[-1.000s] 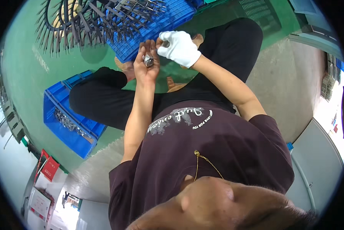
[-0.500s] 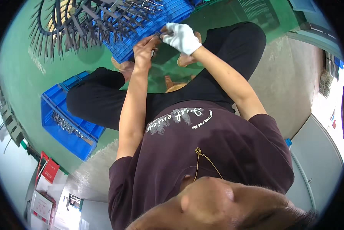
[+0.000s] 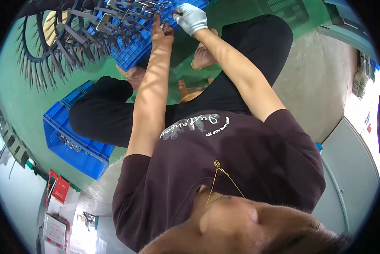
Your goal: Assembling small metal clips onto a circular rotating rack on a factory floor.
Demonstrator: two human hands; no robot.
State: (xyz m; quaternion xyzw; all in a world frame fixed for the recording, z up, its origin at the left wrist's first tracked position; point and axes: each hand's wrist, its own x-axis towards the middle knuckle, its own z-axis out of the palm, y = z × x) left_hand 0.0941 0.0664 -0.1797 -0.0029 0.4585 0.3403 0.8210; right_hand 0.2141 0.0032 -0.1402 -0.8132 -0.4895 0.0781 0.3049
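Observation:
My left hand is bare and reaches up beside the prongs of a dark rack. One finger points forward, while the others curl around small shiny metal parts in the palm. In a white glove, my right hand is closed just right of it, over the edge of a blue crate. Its fingertips are pressed together, and what they hold is too small to make out. Flat metal pieces hang on the rack's prongs, above the crate.
By my left knee stands a blue bin with small metal parts in it. Part of a wooden stool shows between my legs. My bare feet are close to the crate, on a green floor.
Both hands have moved forward, toward the rack, and come apart from each other. The left hand's finger now stretches out at the prongs. The rack has shifted or turned slightly to the left.

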